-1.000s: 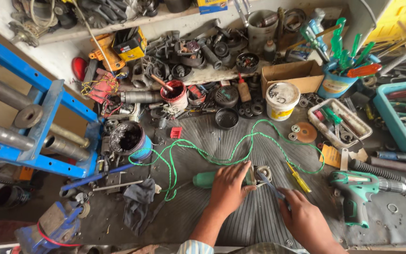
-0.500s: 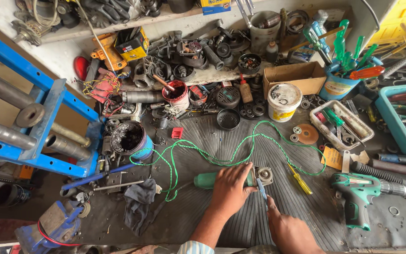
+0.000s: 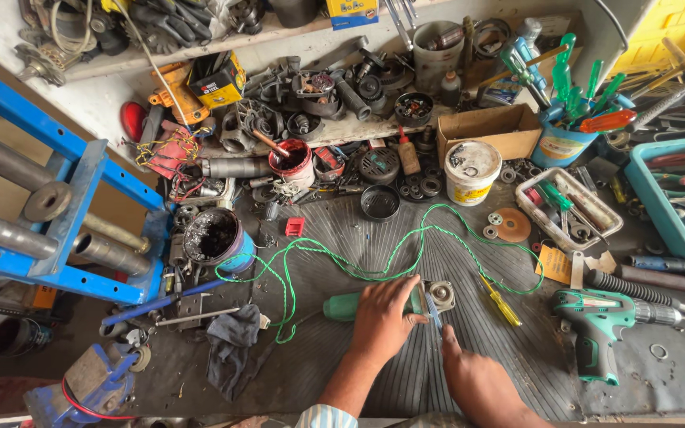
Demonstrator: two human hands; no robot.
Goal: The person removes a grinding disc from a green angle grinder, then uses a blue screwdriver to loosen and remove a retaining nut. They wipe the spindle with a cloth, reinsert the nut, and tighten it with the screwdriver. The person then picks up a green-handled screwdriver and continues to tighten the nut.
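Note:
A green angle grinder (image 3: 341, 306) lies on the ribbed black mat (image 3: 406, 238), its grey gear head (image 3: 440, 295) pointing right. My left hand (image 3: 384, 319) rests on top of the grinder's body and grips it. My right hand (image 3: 469, 372) sits just below the gear head, its finger and thumb on a thin blue-handled tool (image 3: 433, 311) whose tip reaches toward the head. A twisted green cable (image 3: 374, 269) loops across the mat from the grinder.
A yellow screwdriver (image 3: 501, 301) and a green power drill (image 3: 600, 325) lie to the right. A white tub (image 3: 471, 170), cardboard box (image 3: 489, 127), tool tray (image 3: 568, 208), blue bin (image 3: 675, 198), dark rag (image 3: 231, 349) and blue press frame (image 3: 65, 206) ring the mat.
My right hand slid left and down, from the far side of the gear head to just beneath it, bringing the thin tool up to the head. The left hand stayed on the grinder.

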